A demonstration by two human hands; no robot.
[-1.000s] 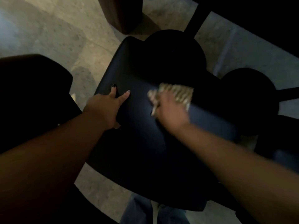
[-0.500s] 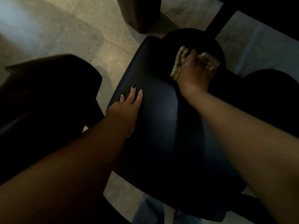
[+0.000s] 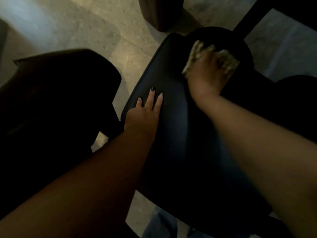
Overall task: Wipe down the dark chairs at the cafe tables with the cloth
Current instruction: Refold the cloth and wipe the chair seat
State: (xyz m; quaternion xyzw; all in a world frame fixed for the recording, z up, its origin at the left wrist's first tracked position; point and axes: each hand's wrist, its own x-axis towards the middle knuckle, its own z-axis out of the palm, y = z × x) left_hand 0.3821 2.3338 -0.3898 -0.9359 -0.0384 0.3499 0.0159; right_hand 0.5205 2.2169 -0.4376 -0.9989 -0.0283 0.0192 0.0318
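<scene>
A dark padded chair seat (image 3: 173, 134) fills the middle of the view. My right hand (image 3: 208, 74) presses a pale beige cloth (image 3: 195, 54) flat against the seat's far edge, with cloth showing on both sides of the fingers. My left hand (image 3: 145, 112) lies flat on the seat's left side, fingers spread and empty. Both forearms reach in from the bottom of the frame.
A second dark chair (image 3: 56, 103) stands close on the left. A brown table pedestal (image 3: 159, 12) rises at the top, and a round black table base (image 3: 223, 35) with its post lies just past the seat. Speckled stone floor (image 3: 77, 28) lies beyond. Jeans legs (image 3: 159, 224) show below.
My right hand has carried the cloth from the middle of the seat to its far edge. My left hand has stayed flat on the seat's left side.
</scene>
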